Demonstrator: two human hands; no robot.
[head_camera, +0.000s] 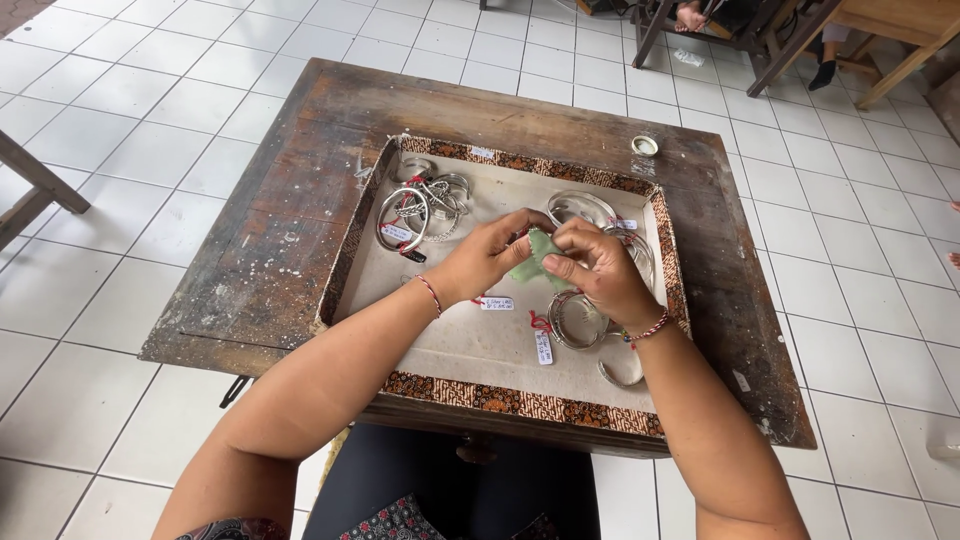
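Over the middle of the shallow cloth-lined tray with the brown patterned border (520, 405), the person's two hands met. The left hand (490, 255) and the right hand (598, 270) were pressed close together, fingers pinched from both sides on a small pale green cloth (530, 262) that was bunched between them; whether a piece of jewellery sat inside the cloth I could not tell, since the fingers hid it. Each wrist wore a thin red and white cord. The tray rested on a worn, dark wooden table (300, 230), scuffed and flecked with pale marks, standing on a white tiled floor (130, 130). In the tray's far left corner lay a cluster of silver bangles with small paper tags (420, 210), well apart from the hands. Just beyond the right hand sat more silver bangles (585, 208), and below that hand lay a stack of silver bangles with a white tag on a red thread (575, 320), with an open silver cuff (620, 375) near the tray's near right corner. A small round white lidded pot (645, 145) stood on the table beyond the tray.
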